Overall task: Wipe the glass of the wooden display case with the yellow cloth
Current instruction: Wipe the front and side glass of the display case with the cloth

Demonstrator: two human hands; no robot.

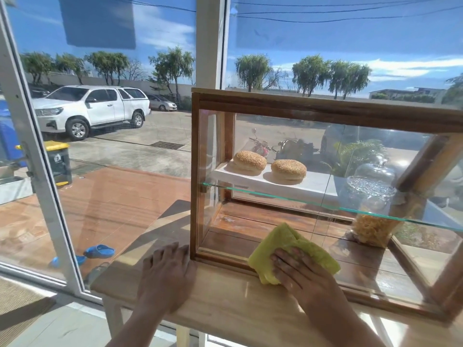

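A person's right hand presses a folded yellow cloth flat against the lower front glass of a wooden display case, fingers spread open over the cloth rather than gripping it. The left hand rests palm down, fingers extended, on the wooden table just beside the case's bottom left corner. Inside the case, two sesame buns sit on a white board above the glass shelf, with a glass dome to their right. Beyond the case, a white truck is parked outside the window.
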